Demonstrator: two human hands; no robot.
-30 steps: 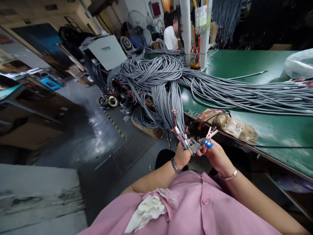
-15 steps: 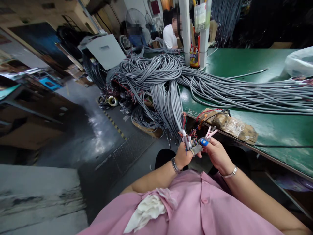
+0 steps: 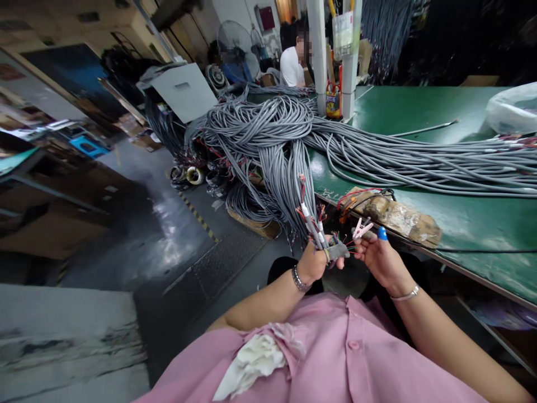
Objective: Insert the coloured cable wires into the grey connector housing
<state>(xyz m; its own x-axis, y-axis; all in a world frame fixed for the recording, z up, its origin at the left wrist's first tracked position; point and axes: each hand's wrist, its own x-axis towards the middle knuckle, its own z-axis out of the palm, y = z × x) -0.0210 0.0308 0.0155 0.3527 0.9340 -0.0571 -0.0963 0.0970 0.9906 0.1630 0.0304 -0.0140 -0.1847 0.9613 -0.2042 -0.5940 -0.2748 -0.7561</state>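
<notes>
My left hand (image 3: 315, 262) is closed around several grey cables (image 3: 311, 225), whose stripped ends fan out in thin coloured wires. A worn grey cover sits on its thumb. More fine wires (image 3: 347, 246) stick out past that thumb toward my right hand (image 3: 381, 262). The right thumb, in a blue fingertip cover (image 3: 381, 233), is lifted away from the other fingers, which are partly curled beside the wire tips. Just beyond these fingers, by the table edge, is a pink clothespin (image 3: 361, 228); whether they touch it I cannot tell.
A big heap of grey cables (image 3: 260, 120) lies on the green table (image 3: 419, 109) and hangs over its edge. A taped brown block (image 3: 403, 215) lies at the front edge. White posts (image 3: 318, 61) rise from the table; behind them is a person (image 3: 291, 66).
My right hand has moved right, away from the left, and its thumb has lifted off the wires. The cable ends in my left hand have tilted to the left. The clothespin stays in place.
</notes>
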